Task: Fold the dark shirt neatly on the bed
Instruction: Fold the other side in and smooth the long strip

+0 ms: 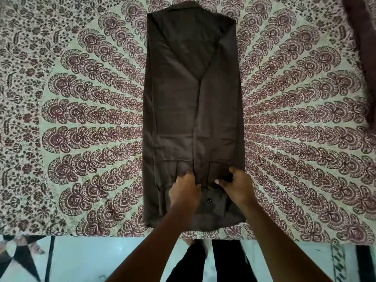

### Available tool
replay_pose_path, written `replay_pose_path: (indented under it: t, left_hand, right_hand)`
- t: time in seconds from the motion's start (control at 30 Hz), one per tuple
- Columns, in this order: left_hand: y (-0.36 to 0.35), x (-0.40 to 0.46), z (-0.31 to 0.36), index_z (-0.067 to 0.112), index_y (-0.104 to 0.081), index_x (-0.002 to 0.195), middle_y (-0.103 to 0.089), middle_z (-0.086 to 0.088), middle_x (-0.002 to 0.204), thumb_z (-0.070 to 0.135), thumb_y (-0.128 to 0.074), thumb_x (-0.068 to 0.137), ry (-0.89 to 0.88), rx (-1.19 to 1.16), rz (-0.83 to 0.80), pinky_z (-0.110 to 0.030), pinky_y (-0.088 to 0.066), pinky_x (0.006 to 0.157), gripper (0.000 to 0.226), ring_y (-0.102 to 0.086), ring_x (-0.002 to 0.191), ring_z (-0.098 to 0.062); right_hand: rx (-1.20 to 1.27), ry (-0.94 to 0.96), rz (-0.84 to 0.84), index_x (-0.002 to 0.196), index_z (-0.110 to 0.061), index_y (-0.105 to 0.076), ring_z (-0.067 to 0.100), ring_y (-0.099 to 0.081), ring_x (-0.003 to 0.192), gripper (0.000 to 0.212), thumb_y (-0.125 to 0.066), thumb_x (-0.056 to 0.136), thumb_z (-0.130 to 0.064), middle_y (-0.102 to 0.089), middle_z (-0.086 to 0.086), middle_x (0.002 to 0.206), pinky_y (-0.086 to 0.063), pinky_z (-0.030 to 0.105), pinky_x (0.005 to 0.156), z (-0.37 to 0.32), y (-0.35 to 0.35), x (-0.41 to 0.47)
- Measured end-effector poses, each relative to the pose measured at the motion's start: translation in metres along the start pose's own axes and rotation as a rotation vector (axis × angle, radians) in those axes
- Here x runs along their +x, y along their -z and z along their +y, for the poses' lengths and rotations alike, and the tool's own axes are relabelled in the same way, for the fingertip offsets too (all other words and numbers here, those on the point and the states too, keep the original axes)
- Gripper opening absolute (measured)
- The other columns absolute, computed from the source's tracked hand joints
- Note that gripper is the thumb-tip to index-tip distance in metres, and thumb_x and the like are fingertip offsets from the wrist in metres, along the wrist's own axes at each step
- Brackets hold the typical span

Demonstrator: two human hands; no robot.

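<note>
Dark shirt (193,110) laid lengthwise down middle of bed (85,123), already narrowed to a long strip w/ both sides and sleeves turned in, collar end far, hem end near the bed edge. Looks thin woven cloth: light, limp, no stiffness of its own, so prob. sags and drags if lifted from one point; folded layers likely to slide apart unless pinned. Best taken at the near end w/ both hands, a pinch through all layers at each side, then carried over toward collar. Cuffs lie near hem, one cuff button (208,200) showing. Left hand (184,193) pressing down on cloth near centre line, fingers curled; gripping a fold or just pressing, can't tell. Right hand (234,185) w/ fingers and thumb bent round a bunched bit of cloth, appears to pinch it. Hidden: fabric under both hands and forearms, collar partly cut off at top of frame, underside layers, button placket. Dark cloth (362,47) at far right blurred, cut off, unidentifiable. Below bed, tiled floor (101,259) and legs in dark trousers (223,261), partly covered by arms.
</note>
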State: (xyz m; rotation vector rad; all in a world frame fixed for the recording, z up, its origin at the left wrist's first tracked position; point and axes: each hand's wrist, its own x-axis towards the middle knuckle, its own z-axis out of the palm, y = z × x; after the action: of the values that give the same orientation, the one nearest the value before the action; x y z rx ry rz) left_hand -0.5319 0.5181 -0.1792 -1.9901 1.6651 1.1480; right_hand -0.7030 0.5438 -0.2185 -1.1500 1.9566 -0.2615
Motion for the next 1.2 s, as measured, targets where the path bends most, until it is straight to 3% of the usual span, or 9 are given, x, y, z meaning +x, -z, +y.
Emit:
replay_pose_path:
  t: [0.1, 0.2, 0.37, 0.63, 0.73, 0.87, 1.0, 1.1, 1.2]
  left_hand:
    - [0.005, 0.006, 0.003, 0.016, -0.054, 0.123, -0.061, -0.013, 0.121, 0.035, -0.066, 0.099, 0.037, 0.014, -0.046, -0.049, -0.056, 0.094, 0.033, -0.064, 0.114, -0.039]
    - [0.014, 0.015, 0.012, 0.016, -0.06, 0.123, -0.063, -0.01, 0.122, 0.046, -0.072, 0.093, 0.105, 0.037, -0.058, -0.043, -0.055, 0.093, 0.043, -0.064, 0.117, -0.036]
    - [0.045, 0.054, 0.046, 0.013, -0.065, 0.111, -0.067, -0.009, 0.108, 0.053, -0.062, 0.095, 0.146, -0.057, 0.115, -0.045, -0.06, 0.089, 0.043, -0.068, 0.102, -0.033]
    - [0.084, 0.174, 0.119, 0.021, -0.055, 0.136, -0.05, -0.013, 0.143, 0.04, -0.061, 0.096, -0.305, 0.123, 0.676, -0.055, -0.048, 0.095, 0.045, -0.05, 0.126, -0.037]
    - [0.087, 0.215, 0.12, 0.025, -0.056, 0.143, -0.043, -0.01, 0.16, 0.041, -0.057, 0.099, -0.404, 0.23, 0.715, -0.054, -0.042, 0.103, 0.047, -0.046, 0.14, -0.034]
    - [0.072, 0.239, 0.107, 0.026, -0.05, 0.151, -0.033, -0.008, 0.168, 0.043, -0.049, 0.104, -0.398, 0.223, 0.686, -0.055, -0.037, 0.112, 0.05, -0.034, 0.152, -0.03]
    - [0.067, 0.245, 0.104, 0.025, -0.051, 0.15, -0.033, -0.008, 0.167, 0.042, -0.049, 0.102, -0.393, 0.214, 0.677, -0.054, -0.034, 0.111, 0.051, -0.034, 0.153, -0.03]
    - [0.068, 0.248, 0.103, 0.026, -0.053, 0.149, -0.036, -0.008, 0.166, 0.044, -0.05, 0.101, -0.385, 0.236, 0.665, -0.052, -0.034, 0.106, 0.051, -0.037, 0.151, -0.03]
    - [0.07, 0.25, 0.102, 0.027, -0.054, 0.148, -0.038, -0.007, 0.166, 0.045, -0.053, 0.099, -0.377, 0.25, 0.642, -0.051, -0.033, 0.102, 0.052, -0.04, 0.149, -0.03]
  right_hand:
    - [0.031, -0.037, 0.011, 0.077, -0.021, -0.061, 0.007, -0.055, 0.057, 0.03, -0.089, 0.08, -0.034, -0.057, -0.012, 0.061, -0.033, 0.011, 0.048, -0.001, 0.008, 0.01]
    - [0.105, -0.043, 0.15, 0.096, -0.015, -0.066, 0.004, -0.058, 0.059, 0.03, -0.086, 0.084, -0.034, -0.06, -0.008, 0.062, -0.041, 0.019, 0.054, -0.006, 0.022, 0.03]
    - [0.209, 0.001, 0.255, 0.11, -0.006, -0.068, -0.006, -0.057, 0.068, 0.035, -0.086, 0.086, -0.025, -0.061, -0.016, 0.069, -0.046, 0.027, 0.07, -0.022, 0.055, 0.09]
    - [0.247, 0.085, 0.293, 0.111, -0.012, -0.067, 0.008, -0.064, 0.073, 0.034, -0.084, 0.087, -0.029, -0.066, -0.004, 0.075, -0.043, 0.013, 0.063, -0.077, 0.1, 0.206]
    - [0.294, 0.141, 0.34, 0.114, -0.012, -0.063, 0.006, -0.061, 0.074, 0.034, -0.082, 0.088, -0.025, -0.064, -0.009, 0.083, -0.038, 0.002, 0.059, -0.1, 0.117, 0.253]
    - [0.306, 0.224, 0.466, 0.129, -0.009, -0.059, 0.016, -0.064, 0.087, 0.053, -0.084, 0.086, -0.03, -0.069, 0.002, 0.098, -0.04, 0.009, 0.066, -0.139, 0.14, 0.319]
    - [0.275, 0.256, 0.428, 0.103, -0.007, -0.07, 0.016, -0.068, 0.076, 0.038, -0.086, 0.082, -0.034, -0.073, 0.003, 0.088, -0.05, 0.023, 0.065, -0.185, 0.161, 0.382]
    - [0.157, 0.267, 0.362, 0.066, -0.011, -0.058, 0.014, -0.055, 0.055, 0.038, -0.085, 0.081, -0.033, -0.06, -0.004, 0.061, -0.039, 0.028, 0.056, -0.215, 0.164, 0.413]
    - [0.145, 0.186, 0.301, 0.075, -0.003, -0.066, 0.02, -0.061, 0.062, 0.027, -0.083, 0.082, -0.022, -0.063, -0.001, 0.065, -0.045, 0.029, 0.057, -0.237, 0.16, 0.437]
